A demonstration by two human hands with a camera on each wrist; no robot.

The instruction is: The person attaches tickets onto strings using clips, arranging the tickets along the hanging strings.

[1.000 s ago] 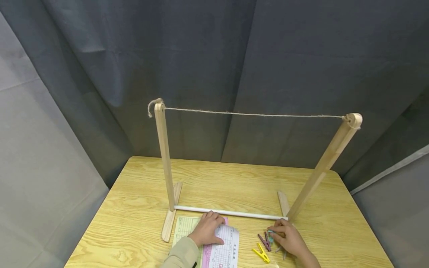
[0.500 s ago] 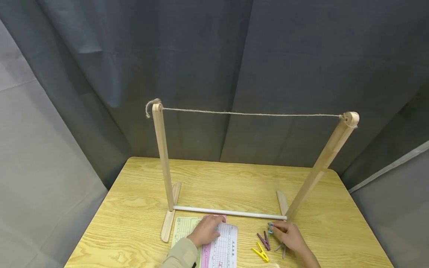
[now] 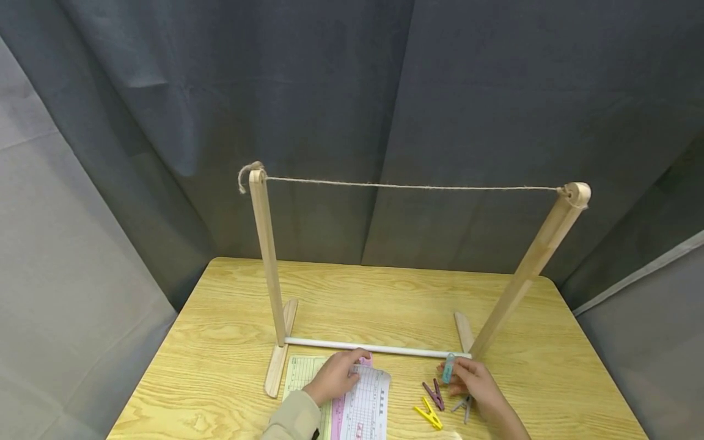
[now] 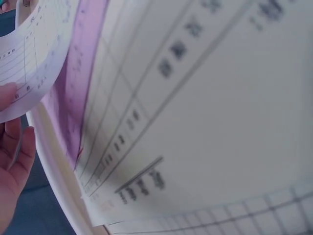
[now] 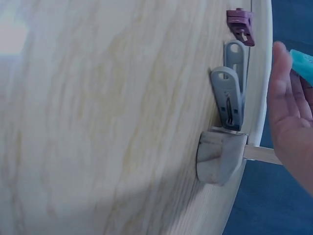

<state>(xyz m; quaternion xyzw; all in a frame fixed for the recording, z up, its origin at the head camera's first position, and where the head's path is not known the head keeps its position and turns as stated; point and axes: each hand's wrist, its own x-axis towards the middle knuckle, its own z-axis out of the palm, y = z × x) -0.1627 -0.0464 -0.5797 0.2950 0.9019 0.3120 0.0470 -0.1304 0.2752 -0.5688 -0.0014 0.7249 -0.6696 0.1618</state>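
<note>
Beige left sleeve [image 3: 294, 418], wrist-length — small black patch [image 3: 316, 434] at its edge

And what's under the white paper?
A pink sheet peeks out along its left side and past its far edge, by the left hand. The white paper covers the rest, so I can't see what else is there.
</note>
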